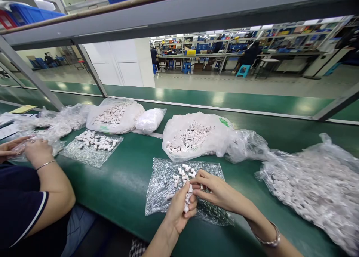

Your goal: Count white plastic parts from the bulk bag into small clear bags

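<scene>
My left hand (178,208) is closed around several small white cylindrical parts (186,201), cupped in the palm and fingers. My right hand (214,188) meets it from the right, thumb and fingers pinched at a white part (190,189) at the top of the left hand. Both hands are over a flat clear plastic bag (159,188) full of small shiny pieces, too fine to name. More loose white parts (185,171) lie on this bag, just beyond my fingers.
Behind the flat bag sits an open bag of white parts (196,133). A large clear bag (316,186) of them fills the right side of the green bench (123,189). At the left, a co-worker's hand (37,152) handles plastic beside another flat bag (86,156). A metal shelf frame (168,18) crosses above.
</scene>
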Motion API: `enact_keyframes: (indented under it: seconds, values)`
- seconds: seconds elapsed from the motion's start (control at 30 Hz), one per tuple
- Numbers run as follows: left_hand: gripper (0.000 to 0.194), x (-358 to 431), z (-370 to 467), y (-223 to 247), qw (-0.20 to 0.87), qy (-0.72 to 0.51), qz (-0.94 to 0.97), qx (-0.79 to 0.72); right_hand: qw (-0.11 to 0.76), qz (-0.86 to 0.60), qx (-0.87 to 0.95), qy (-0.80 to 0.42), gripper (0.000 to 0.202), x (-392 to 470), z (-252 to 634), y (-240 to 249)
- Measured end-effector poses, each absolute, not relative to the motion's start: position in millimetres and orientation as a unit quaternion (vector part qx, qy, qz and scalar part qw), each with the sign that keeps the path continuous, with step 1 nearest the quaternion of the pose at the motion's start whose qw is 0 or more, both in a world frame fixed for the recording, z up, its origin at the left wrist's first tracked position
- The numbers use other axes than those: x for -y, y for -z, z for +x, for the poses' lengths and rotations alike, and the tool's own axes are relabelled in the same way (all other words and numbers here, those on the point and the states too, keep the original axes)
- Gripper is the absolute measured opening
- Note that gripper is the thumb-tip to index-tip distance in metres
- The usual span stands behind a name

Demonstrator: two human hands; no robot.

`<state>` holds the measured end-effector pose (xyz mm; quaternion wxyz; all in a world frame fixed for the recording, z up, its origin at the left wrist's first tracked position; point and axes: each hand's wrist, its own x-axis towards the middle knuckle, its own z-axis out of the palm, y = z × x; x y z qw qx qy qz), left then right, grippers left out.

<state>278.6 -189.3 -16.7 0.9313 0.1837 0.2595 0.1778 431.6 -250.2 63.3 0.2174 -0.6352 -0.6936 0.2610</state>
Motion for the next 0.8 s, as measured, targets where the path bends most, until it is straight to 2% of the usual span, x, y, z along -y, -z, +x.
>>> enact_keyframes:
  seconds: [0.2,0.3,0.43,0.67,0.8]
  values:
    - [0.044,189.1,273.9,16.0,0.951,-0.130,0.172,-0.222,0.231,-0.631,0.684,-0.285,0.013,250.4,433.5,-64.5]
    - [0.040,190.7,274.9,20.8,0.960,-0.121,0.116,-0.224,0.226,-0.670,0.672,-0.221,0.011,247.3,436.6,-55.1]
    - [0.048,193.2,276.1,29.7,0.967,-0.126,0.082,-0.206,0.204,-0.713,0.658,-0.130,0.012,245.0,441.2,-45.9]
    - [0.040,199.4,279.8,27.0,0.933,-0.157,0.130,-0.296,0.192,-0.655,0.693,-0.234,0.018,251.9,418.2,-65.2]
    - [0.046,202.8,281.6,20.9,0.922,-0.160,0.177,-0.306,0.199,-0.644,0.694,-0.252,0.017,251.4,412.3,-68.1]
